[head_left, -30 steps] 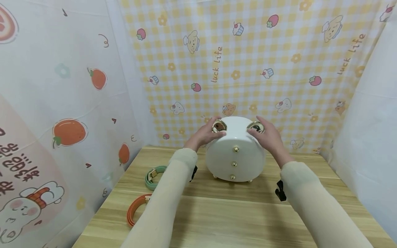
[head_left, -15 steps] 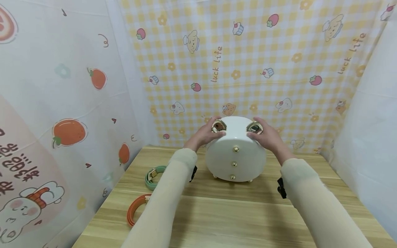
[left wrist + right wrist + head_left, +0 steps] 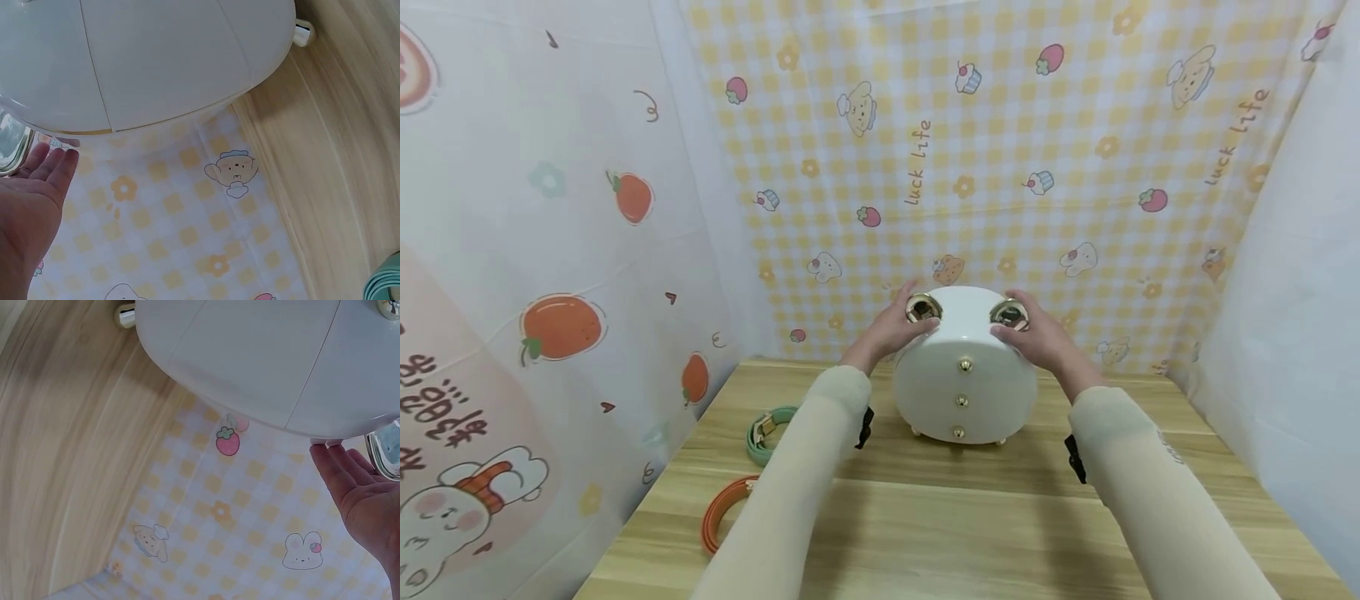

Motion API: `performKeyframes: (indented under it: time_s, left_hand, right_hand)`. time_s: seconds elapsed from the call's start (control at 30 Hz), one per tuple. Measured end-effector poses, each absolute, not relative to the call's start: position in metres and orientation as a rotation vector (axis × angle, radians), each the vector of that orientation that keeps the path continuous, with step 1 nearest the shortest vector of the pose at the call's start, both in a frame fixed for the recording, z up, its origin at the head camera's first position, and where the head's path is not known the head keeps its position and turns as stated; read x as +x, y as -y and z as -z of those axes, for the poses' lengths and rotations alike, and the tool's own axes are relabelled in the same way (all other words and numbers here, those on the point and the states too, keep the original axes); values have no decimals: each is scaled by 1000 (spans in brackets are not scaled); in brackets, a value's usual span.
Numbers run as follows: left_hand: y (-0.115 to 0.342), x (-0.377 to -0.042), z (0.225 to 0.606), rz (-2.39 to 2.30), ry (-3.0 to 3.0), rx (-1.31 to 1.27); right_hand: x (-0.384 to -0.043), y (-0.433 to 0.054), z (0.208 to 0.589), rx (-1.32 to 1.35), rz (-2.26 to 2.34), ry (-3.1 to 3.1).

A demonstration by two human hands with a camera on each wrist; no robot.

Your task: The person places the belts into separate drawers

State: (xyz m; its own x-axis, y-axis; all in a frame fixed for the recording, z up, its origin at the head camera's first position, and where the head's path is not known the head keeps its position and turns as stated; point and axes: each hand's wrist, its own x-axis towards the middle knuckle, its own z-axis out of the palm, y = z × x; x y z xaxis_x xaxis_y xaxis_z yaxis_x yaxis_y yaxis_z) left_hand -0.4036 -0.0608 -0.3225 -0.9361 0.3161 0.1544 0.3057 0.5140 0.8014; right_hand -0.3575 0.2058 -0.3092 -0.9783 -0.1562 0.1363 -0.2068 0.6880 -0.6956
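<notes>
A glossy white, rounded box (image 3: pixel 964 417) stands upright on small gold feet. Three gold knobs run down its front, and two gold-rimmed round pieces (image 3: pixel 923 308) sit on top like ears. My left hand (image 3: pixel 891 327) grips the upper left of the box, thumb along the front edge and fingers behind. On the upper right, my right hand (image 3: pixel 1043 335) grips it the same way, beside the other gold round piece (image 3: pixel 1009 313). Both wrist views show fingertips at the back of the box (image 3: pixel 175 62), whose side has thin seams.
A coiled green strap (image 3: pixel 762 437) with a gold buckle lies left on the wooden table (image 3: pixel 940 533). Nearer, an orange coiled strap (image 3: pixel 715 521) is partly covered by my left sleeve. Patterned cloth (image 3: pixel 970 225) hangs behind and on the sides.
My right hand has eased down slightly around its gold round piece. The left keeps its hold, the box stays in place, and the head view has shifted a little.
</notes>
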Motion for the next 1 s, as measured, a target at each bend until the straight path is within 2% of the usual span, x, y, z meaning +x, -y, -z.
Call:
performKeyframes:
  time_s: [0.37,0.7,1.0]
  left_hand:
    - [67,-396,324,-1637,-2707,542]
    - [75,-374,330,-1844,-2733,408]
    - [77,-354,334,-1986,-2696,421]
  right_hand:
    - [-353,-203,307,298,-1196,2822]
    - [-354,-203,310,303,-1197,2824]
    - [-355,-204,310,284,-1181,2832]
